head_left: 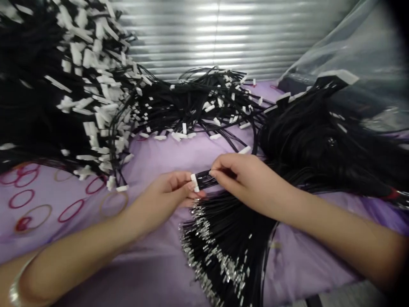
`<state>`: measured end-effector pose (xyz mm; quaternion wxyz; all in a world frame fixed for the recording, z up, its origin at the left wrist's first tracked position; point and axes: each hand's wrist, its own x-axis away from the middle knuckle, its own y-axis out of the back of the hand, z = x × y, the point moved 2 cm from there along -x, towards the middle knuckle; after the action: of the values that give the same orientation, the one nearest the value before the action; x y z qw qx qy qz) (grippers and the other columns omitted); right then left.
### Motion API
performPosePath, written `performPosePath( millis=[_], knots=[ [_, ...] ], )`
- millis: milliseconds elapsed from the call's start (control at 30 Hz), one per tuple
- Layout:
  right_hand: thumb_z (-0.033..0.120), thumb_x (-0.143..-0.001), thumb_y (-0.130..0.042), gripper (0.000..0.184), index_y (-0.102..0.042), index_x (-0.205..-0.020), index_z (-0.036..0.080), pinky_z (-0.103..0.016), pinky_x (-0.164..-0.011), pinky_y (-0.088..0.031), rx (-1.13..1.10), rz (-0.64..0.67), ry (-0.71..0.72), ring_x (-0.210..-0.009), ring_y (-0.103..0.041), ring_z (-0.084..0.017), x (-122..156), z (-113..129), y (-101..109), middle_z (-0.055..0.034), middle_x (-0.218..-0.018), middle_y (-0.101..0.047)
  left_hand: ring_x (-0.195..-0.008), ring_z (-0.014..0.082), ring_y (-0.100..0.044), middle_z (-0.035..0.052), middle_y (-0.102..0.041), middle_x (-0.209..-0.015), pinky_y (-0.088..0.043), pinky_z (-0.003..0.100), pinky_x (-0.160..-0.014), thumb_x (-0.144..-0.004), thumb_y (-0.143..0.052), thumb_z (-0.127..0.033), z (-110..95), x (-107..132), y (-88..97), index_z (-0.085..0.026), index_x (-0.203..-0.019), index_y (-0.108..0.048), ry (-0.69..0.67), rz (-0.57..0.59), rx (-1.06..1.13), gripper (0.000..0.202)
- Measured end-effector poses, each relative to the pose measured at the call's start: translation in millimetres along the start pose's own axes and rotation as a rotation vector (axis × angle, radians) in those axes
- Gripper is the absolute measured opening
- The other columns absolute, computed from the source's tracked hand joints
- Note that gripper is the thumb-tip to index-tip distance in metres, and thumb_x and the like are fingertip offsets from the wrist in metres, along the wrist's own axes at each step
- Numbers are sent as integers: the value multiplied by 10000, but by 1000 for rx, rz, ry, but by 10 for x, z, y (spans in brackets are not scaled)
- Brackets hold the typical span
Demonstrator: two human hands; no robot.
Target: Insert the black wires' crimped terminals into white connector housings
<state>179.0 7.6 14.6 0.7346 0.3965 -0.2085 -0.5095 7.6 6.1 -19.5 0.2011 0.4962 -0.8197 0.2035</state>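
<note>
A white plug connector (194, 182) is pinched between the thumb and fingers of my left hand (179, 187). Several black wires (204, 179) run from it toward my right hand (234, 172), whose thumb and index finger close on them close to the connector. Just below both hands a thick bundle of black wires (236, 226) fans out on the purple cloth, their bare silvery terminals (220, 260) pointing down and left. My right forearm passes over part of this bundle and hides it.
A large heap of black cables with white connectors (96, 85) rises at the left. More cables (191, 102) lie along the back against a ribbed metallic wall (191, 34). Another cable bundle (306, 132) and clear plastic (377, 98) are at the right. Red and tan rubber bands (71, 210) lie on purple cloth (153, 157).
</note>
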Motion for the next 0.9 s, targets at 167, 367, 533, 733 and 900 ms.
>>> performPosePath(
  millis=[167,367,533,733,900],
  knots=[
    [182,-834,-530,126,-615,-751,142,-181,-595,-330,43,-24,115,-633,-463,-53,50,21,-64,22,-712,-574,-789,62,-640,12,-678,-809,-507,125,-716,-781,-608,-284,12,3,-4,-143,-855,-618,-47,-19,-43,160],
    [178,-786,-610,81,-661,-723,174,-181,-573,-330,-6,10,142,-608,-467,-40,63,-16,-42,47,-665,-563,-708,30,-634,-18,-671,-757,-522,83,-672,-782,-613,-236,-6,0,0,-149,-799,-628,-81,6,-49,90],
    [196,-791,-583,136,-635,-668,177,-218,-512,-292,8,-26,10,-537,-434,-54,60,-35,-52,48,-596,-548,-769,40,-645,-26,-678,-807,-529,84,-696,-809,-583,-259,13,10,14,-191,-854,-648,-105,3,-100,105],
    [232,-810,-556,160,-606,-676,162,-241,-527,-291,88,-137,27,-569,-448,-81,84,1,-163,14,-653,-545,-756,33,-621,-14,-657,-808,-519,87,-702,-819,-568,-261,11,28,0,-163,-853,-621,-103,-5,-124,116],
    [230,-809,-560,137,-623,-711,159,-244,-541,-311,81,-152,40,-588,-473,-90,78,31,-206,2,-680,-557,-682,47,-588,-4,-622,-757,-529,152,-688,-807,-570,-245,11,39,-21,-142,-815,-588,-97,-51,-124,104]
  ],
)
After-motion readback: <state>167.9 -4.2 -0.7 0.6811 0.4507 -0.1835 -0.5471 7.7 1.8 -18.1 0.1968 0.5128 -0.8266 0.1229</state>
